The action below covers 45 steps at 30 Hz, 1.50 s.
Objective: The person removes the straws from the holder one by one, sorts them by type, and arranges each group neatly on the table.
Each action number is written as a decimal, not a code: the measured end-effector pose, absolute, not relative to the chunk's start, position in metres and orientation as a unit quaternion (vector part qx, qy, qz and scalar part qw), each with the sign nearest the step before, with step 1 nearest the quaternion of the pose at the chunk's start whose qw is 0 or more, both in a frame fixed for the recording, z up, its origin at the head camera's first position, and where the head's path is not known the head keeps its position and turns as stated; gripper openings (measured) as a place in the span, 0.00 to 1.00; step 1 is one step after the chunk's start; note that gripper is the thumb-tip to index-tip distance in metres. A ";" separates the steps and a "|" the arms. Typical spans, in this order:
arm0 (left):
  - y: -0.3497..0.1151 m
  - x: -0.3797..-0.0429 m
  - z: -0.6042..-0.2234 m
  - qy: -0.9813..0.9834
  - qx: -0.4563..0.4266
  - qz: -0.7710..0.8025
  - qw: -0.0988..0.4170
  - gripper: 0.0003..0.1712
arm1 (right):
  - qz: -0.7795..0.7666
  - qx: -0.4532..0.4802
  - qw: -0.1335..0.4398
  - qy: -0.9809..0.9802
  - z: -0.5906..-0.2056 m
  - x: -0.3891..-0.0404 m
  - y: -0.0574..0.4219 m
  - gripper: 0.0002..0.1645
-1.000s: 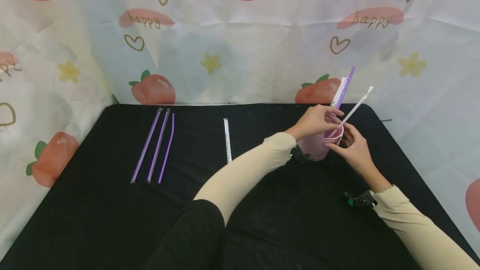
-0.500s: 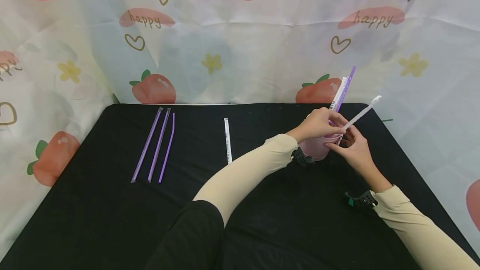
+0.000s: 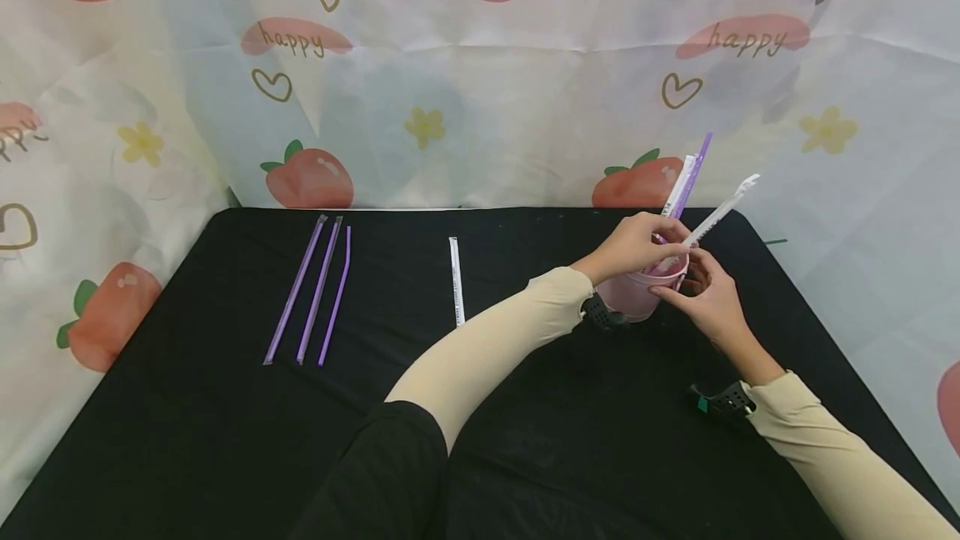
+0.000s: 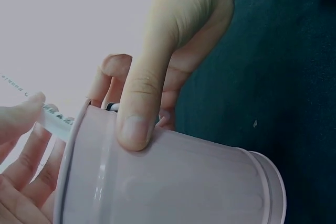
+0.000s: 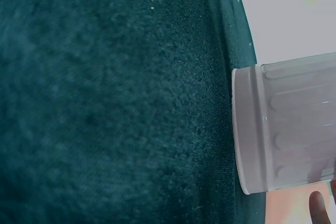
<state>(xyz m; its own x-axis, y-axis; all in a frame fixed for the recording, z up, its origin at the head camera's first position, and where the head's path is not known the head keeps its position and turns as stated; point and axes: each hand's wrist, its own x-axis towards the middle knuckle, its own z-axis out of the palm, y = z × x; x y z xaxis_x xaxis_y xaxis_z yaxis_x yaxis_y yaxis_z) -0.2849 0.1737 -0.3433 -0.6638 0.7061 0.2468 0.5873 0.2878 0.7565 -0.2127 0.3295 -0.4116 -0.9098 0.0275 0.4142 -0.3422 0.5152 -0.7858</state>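
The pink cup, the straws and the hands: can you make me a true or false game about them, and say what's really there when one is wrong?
1. The right hand grips the pink cup. True.
2. The left hand is holding a spoon. False: it pinches a white wrapped straw.
3. Three purple straws lie on the black cloth. True.
4. In the head view, the white straw on the cloth lies left of those purple ones. False: it lies to their right.
5. A purple straw in the cup sticks up above the rim. True.
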 end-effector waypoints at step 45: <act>0.128 -0.310 -0.293 0.664 0.261 0.700 -0.018 0.15 | 0.461 0.076 0.175 -0.867 -0.413 -0.216 0.332 0.43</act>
<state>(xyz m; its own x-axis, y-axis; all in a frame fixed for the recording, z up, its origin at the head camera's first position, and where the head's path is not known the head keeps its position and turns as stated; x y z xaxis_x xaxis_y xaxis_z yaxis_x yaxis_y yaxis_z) -0.3096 0.1285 -0.2927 -0.8626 0.3219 0.3902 0.3725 -0.1177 0.9205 -0.2158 0.3317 -0.4130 -0.9271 0.0299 0.3736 -0.2929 0.5640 -0.7720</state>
